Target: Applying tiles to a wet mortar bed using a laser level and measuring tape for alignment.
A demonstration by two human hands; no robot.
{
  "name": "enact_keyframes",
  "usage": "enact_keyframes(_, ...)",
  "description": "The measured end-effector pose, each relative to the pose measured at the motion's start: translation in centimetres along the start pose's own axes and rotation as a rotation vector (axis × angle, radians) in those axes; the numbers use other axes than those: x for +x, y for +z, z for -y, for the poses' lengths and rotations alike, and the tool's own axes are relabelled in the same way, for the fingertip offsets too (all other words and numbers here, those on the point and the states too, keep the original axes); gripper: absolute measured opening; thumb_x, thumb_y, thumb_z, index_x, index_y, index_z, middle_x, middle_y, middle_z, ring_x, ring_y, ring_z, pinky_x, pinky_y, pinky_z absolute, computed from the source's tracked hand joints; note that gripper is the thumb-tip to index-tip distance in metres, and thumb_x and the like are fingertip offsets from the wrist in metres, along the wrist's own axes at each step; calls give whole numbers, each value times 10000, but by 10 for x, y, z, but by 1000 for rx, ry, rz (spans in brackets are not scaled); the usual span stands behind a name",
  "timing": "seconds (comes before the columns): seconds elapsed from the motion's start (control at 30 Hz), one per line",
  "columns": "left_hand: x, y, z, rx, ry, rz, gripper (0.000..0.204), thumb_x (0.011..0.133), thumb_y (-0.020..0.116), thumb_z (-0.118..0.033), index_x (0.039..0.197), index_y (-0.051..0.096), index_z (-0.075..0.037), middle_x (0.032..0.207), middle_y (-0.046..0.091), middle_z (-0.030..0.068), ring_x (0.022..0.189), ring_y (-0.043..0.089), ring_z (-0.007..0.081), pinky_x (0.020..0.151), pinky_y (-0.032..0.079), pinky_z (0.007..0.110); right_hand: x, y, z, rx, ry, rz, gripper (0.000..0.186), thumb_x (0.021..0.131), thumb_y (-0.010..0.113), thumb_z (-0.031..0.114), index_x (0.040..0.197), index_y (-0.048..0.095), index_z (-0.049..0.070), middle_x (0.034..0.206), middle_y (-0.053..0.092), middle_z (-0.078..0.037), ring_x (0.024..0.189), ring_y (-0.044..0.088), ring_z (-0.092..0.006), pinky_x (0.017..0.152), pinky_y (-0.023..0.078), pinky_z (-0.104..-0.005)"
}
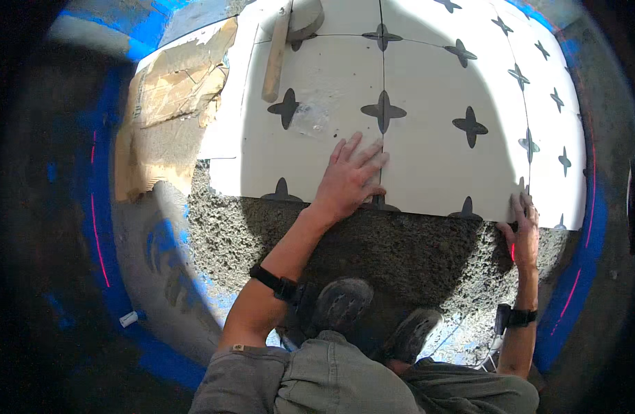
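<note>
White floor tiles (428, 152) with dark four-petal star shapes lie side by side, thin joints running between them. My left hand (350, 174) rests flat with fingers spread on the tile surface, across a joint near the front edge. Over at the right, my right hand (524, 231) has its fingers stretched out on the tiles' front edge, close to another joint. Neither hand holds anything. Rough grey mortar (373, 248) extends from this edge toward me. A mallet with a wooden handle (276, 58) lies on the tiles, ahead and left of my left hand.
A crumpled clear plastic piece (310, 121) lies on the tiles. Torn brown cardboard (179, 86) is at the left. My shoes (342, 303) are close to the mortar. Blue coating (114, 221) borders the floor, with red laser lines on both sides. A small white object (128, 319) lies at lower left.
</note>
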State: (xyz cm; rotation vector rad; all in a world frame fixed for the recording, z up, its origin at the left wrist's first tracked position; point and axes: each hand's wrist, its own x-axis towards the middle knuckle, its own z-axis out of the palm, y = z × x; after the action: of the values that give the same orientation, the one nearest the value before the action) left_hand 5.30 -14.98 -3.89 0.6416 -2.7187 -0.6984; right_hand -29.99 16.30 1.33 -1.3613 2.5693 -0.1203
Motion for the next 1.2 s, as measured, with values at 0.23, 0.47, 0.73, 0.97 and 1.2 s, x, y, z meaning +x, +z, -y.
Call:
enact_keyframes(0.23, 0, 1, -2, 9, -21, 36, 717, 853, 823, -337, 1500, 563, -170, 1670, 404, 71, 1557, 274, 429, 1269, 222, 623, -1, 4, -5, -50, -39, -1, 892, 756, 888, 86, 1563, 524, 193, 1657, 404, -155, 1472, 445, -407, 1196, 444, -506)
enact_keyframes(0.47, 24, -34, -1, 3, -93, -226, 554, 872, 803, -272, 1344, 630, -41, 1521, 509, 186, 1436, 424, 435, 1213, 301, 609, -1, -4, 11, -12, -47, -42, 917, 710, 916, 65, 1544, 544, 143, 1640, 429, -171, 1471, 461, -383, 1200, 437, -478)
enact_keyframes(0.73, 101, -132, 107, 94, -733, -469, 341, 851, 764, -210, 992, 633, 71, 913, 669, 210, 863, 690, 350, 784, 536, 497, -3, -11, 15, 7, 26, -1, 964, 707, 939, 142, 1569, 509, 150, 1678, 388, -136, 1499, 426, -378, 1236, 409, -480)
enact_keyframes(0.97, 79, -138, 76, -428, -819, -393, 208, 826, 678, -115, 851, 652, 89, 697, 639, 140, 625, 652, 244, 550, 473, 450, -3, -24, 32, 117, 76, -50, 717, 824, 872, 154, 1485, 597, 100, 1573, 504, -188, 1448, 479, -383, 1189, 443, -486)
enact_keyframes(1.2, 19, -39, -123, -629, -573, -395, 344, 997, 645, -175, 1213, 569, 83, 1001, 689, 268, 905, 708, 349, 827, 552, 495, 18, -72, 168, 1088, -5, 27, 579, 992, 708, 205, 1486, 523, -35, 1223, 701, -253, 1182, 687, -291, 1016, 543, -393)
